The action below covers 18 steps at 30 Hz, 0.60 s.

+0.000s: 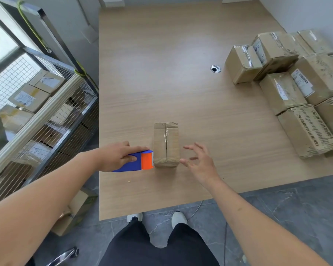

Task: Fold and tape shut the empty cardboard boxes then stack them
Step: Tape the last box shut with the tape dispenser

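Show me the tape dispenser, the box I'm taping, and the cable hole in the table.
tape dispenser [146, 160], head view, on its orange front part.
box [166, 143], head view, on its top face beside the seam.
cable hole [215, 69], head view, on its dark opening.

A packing or stock room: taped parcels [288, 81] piled on a table [161, 64], wire cage [46, 104] holding more

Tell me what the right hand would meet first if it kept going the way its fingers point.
The right hand is open, its fingers pointing left toward the small cardboard box. Going straight on, it would probably meet that box's right side first, near the front corner. The height of the hand above the table is unclear.
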Motion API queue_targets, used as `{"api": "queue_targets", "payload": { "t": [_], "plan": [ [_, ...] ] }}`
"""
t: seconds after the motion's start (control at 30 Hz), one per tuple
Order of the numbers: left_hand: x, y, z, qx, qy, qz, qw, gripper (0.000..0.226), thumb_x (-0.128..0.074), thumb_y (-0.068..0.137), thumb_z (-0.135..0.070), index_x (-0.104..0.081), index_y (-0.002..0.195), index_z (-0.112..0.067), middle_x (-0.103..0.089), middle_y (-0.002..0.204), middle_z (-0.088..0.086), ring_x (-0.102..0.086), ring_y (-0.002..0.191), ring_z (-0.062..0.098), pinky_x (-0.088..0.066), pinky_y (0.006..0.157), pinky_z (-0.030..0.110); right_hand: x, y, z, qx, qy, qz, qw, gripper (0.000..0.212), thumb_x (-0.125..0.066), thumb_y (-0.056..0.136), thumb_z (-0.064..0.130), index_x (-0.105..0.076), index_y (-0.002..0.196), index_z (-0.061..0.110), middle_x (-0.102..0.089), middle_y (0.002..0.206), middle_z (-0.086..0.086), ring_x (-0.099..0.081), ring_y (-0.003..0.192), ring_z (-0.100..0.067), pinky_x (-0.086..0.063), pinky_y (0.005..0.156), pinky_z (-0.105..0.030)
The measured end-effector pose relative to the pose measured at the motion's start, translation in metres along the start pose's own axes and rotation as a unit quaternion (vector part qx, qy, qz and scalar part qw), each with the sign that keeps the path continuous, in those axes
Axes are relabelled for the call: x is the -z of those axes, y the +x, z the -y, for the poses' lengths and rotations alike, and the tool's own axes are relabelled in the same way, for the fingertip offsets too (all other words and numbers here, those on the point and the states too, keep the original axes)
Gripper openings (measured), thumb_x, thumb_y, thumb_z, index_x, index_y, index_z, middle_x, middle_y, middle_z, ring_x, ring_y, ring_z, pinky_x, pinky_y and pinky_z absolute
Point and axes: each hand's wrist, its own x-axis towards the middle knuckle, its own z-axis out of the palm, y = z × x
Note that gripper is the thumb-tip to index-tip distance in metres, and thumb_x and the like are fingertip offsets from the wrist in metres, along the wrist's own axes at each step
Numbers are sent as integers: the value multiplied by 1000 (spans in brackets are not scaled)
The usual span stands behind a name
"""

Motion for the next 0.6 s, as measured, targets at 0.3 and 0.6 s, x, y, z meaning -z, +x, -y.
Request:
{"api": "queue_targets", "payload": {
  "t": [0.3,0.6],
  "plan": [
    [-8,8,-9,0,-10,3,1000,54,-36,109,-40,-13,148,-70,-48,104,-9,-51,95,14,-43,94,40,-11,5,18,189,-160,38,968,30,-86,76,27,-60,89,28,-47,88,13,-53,79,-10,-53,69,-37],
    [-27,13,-21,13,-86,-25,996,52,-36,110,-39,-17,150,-66,-49,106,-5,-50,96,16,-41,94,42,-12,11,21,239,-297,31,924,34,-68,86,16,-57,118,23,-43,127,-1,-42,113,-25,-50,95,-43]
  ]
}}
